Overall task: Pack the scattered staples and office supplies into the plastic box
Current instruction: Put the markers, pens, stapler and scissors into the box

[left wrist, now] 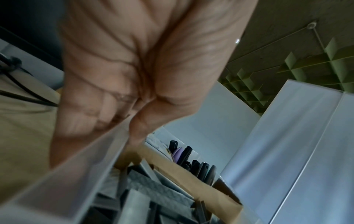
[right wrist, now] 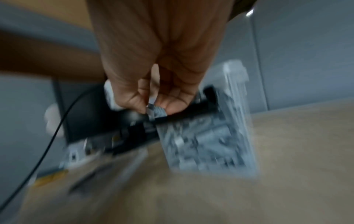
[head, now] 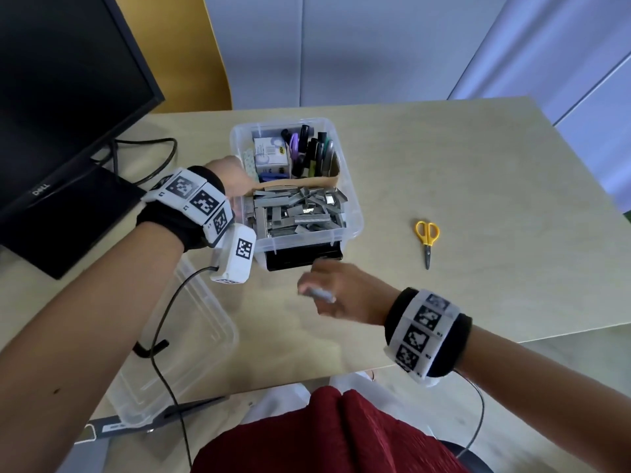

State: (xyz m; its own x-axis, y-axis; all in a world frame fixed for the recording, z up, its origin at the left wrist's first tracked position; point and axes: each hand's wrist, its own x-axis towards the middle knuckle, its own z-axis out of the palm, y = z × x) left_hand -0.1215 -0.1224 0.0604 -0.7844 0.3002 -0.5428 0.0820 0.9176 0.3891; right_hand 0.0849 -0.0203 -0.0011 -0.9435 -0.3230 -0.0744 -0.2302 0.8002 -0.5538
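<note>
Plastic box (head: 351, 213), one; scissors (head: 427, 238), one.

**One readable brand name**

The word "DELL" stands in pale letters on the lower bezel of the black monitor (head: 61, 107), seen at a slant. The small white box (head: 269, 155) in the plastic box (head: 351, 213) carries a barcode and print too small to read.
</note>
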